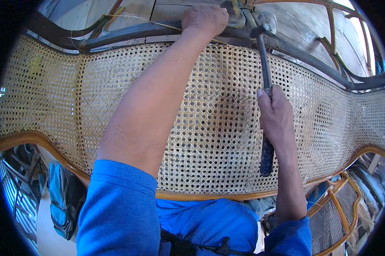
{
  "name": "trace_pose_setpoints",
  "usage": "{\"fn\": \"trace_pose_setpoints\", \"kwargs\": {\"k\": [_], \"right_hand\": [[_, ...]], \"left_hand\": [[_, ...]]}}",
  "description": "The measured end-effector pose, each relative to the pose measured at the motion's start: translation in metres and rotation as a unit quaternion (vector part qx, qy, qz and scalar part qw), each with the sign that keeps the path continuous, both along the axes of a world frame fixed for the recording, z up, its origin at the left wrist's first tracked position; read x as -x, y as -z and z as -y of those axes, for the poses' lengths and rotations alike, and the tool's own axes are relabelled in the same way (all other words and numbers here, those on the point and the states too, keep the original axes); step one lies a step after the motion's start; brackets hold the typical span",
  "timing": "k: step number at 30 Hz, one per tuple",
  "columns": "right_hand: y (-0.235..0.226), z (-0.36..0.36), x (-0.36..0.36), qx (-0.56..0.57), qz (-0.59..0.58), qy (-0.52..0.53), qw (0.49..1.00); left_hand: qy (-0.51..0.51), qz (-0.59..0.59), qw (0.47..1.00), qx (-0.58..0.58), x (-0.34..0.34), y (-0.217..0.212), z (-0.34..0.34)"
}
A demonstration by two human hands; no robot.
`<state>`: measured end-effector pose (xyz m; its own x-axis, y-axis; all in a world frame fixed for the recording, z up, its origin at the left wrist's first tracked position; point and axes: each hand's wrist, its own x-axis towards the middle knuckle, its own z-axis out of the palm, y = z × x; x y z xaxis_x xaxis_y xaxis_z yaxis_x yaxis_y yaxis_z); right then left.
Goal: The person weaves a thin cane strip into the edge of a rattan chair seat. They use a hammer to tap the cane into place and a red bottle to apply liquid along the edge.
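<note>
Woven cane webbing [209, 123] stretches across a curved wooden furniture frame, with a dark rail [312, 59] along its far edge. My left hand [205, 19] rests closed at that rail, its fingertips hidden behind the knuckles. A thin pale strip [158, 24] runs along the rail and passes beneath this hand; whether the fingers pinch it is hidden. My right hand [278, 113] is wrapped round the dark handle of a hammer [265, 64]. The hammer's head is at the far rail, to the right of my left hand.
A varnished wooden edge [201, 196] borders the webbing nearest me. A teal and black backpack [59, 200] lies at the lower left. Another cane-woven frame [342, 213] stands at the lower right. Beyond the rail are curved poles [331, 30], wooden boards and a shoe [268, 19].
</note>
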<state>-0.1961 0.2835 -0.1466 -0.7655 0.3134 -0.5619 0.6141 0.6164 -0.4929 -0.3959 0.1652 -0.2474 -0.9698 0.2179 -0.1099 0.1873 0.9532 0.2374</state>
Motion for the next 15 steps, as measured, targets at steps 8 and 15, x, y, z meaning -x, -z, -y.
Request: {"fn": "trace_pose_setpoints", "kwargs": {"k": [8,15], "right_hand": [[0.012,-0.011,-0.002,-0.019,0.044,-0.025,0.999],[0.0,-0.004,-0.002,0.028,-0.039,0.035,0.998]], "left_hand": [[0.022,0.017,1.0,-0.014,0.003,-0.007,0.0],[0.018,0.052,0.998,-0.004,0.003,-0.01,0.001]]}}
